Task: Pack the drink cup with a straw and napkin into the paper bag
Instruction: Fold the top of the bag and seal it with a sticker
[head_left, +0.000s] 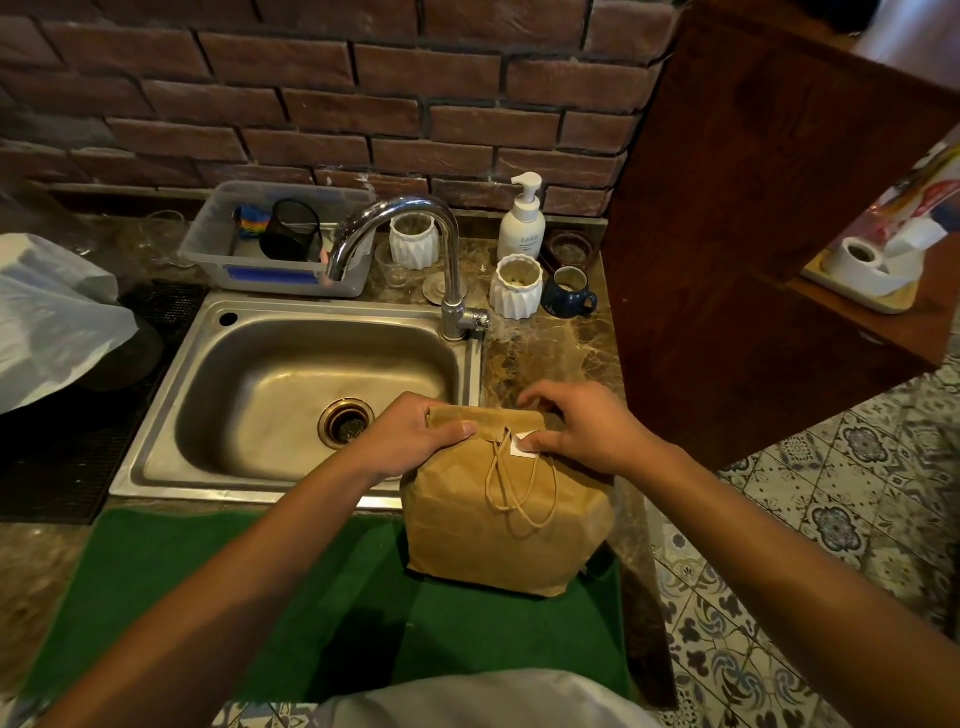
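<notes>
A brown paper bag (498, 525) stands upright on the green mat (260, 597), just right of the sink. Its top is folded over toward me, and its twisted paper handles hang down the front. My left hand (410, 436) grips the left end of the folded top. My right hand (576, 428) rests on the right end, its thumb pressing a small white sticker (522, 446) onto the fold. The cup, straw and napkin are not visible; the bag hides whatever it holds.
A steel sink (156, 431) with a chrome tap (447, 249) lies to the left. Behind it stand a plastic bin (218, 260), white ribbed cups (517, 288), a blue mug (569, 299) and a soap pump bottle (522, 221). A wooden cabinet (753, 234) rises at right.
</notes>
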